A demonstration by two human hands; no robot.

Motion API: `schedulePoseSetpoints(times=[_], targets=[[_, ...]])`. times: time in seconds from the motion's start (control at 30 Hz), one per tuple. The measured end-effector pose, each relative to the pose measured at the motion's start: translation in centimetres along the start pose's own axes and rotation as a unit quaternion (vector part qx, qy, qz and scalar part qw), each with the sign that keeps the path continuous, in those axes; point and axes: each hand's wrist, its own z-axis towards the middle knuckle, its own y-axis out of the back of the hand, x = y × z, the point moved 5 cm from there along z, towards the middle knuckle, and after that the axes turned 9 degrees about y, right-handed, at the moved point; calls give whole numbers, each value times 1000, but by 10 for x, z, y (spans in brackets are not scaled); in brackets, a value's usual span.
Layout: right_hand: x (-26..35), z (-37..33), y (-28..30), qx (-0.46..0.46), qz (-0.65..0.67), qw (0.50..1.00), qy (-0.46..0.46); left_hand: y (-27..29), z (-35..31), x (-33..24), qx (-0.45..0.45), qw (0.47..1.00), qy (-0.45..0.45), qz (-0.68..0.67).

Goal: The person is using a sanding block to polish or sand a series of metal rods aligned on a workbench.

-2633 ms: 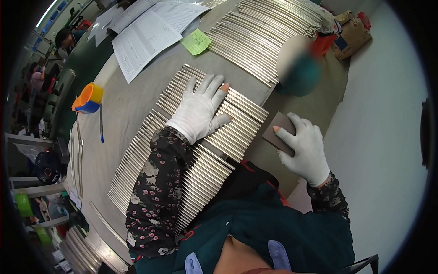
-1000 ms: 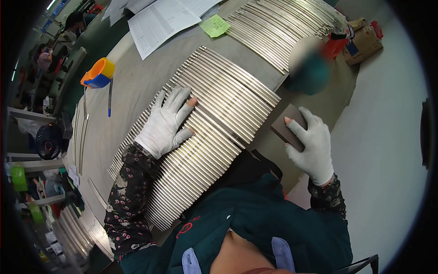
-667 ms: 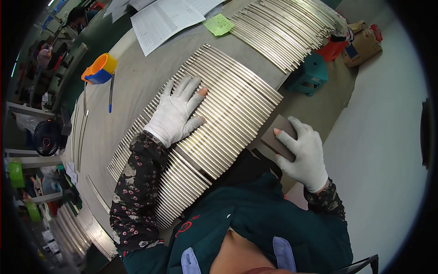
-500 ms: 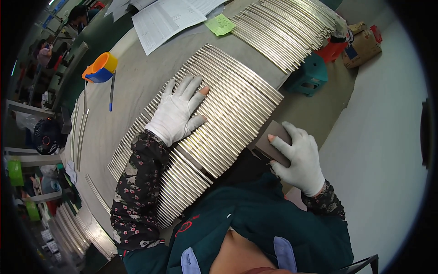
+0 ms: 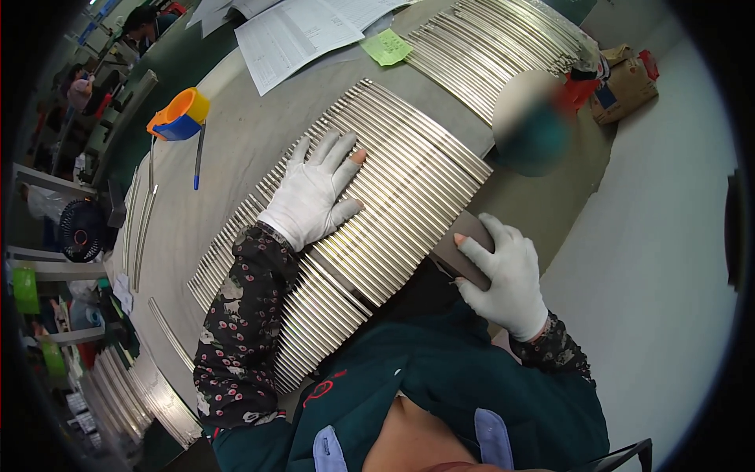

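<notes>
My left hand (image 5: 311,193), in a white glove with some bare fingertips, lies flat with its fingers spread on a wide row of shiny metal rods (image 5: 409,173). The rods lie side by side on the grey table. Off the right ends of the rods, my right hand (image 5: 507,275), gloved the same way, grips a grey-brown rectangular block (image 5: 460,248) between thumb and fingers. The block is close to the rod ends; whether it touches them I cannot tell. Part of it is hidden under the hand.
A second bundle of rods (image 5: 487,47) lies at the far right, beside a green note (image 5: 386,47) and printed sheets (image 5: 295,39). An orange and blue tape roll (image 5: 179,116) and a pen (image 5: 199,157) are at the left. A cardboard box (image 5: 625,90) stands beyond the table.
My right hand has moved slightly left with the block, nearer the rod ends. My left hand stays spread on the rods. A blurred round patch now covers the teal stool.
</notes>
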Motion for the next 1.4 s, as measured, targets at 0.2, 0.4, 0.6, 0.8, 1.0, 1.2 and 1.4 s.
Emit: schedulePoseSetpoints(times=[0.2,0.4,0.6,0.8,1.0,1.2,1.4], targets=[[-1,-4,4,-1,18,1000,-3,5,-6,0,21,1000,11,-2],[-25,-19,-2,-29,-13,999,-33,-6,4,-4,40,998,9,-52],[-36,-20,-10,-39,-10,998,-41,4,23,-21,-29,996,-9,-83],[-44,-16,-18,-13,-2,999,-38,-17,62,-38,3,995,-27,-97],[-52,-24,-21,1,-6,998,-60,-24,75,-43,17,997,-17,-77],[-52,-26,-19,3,10,996,-85,-26,86,-51,6,996,-31,-78],[-40,-18,-14,-15,19,999,-47,-14,84,-42,11,999,-13,-39]])
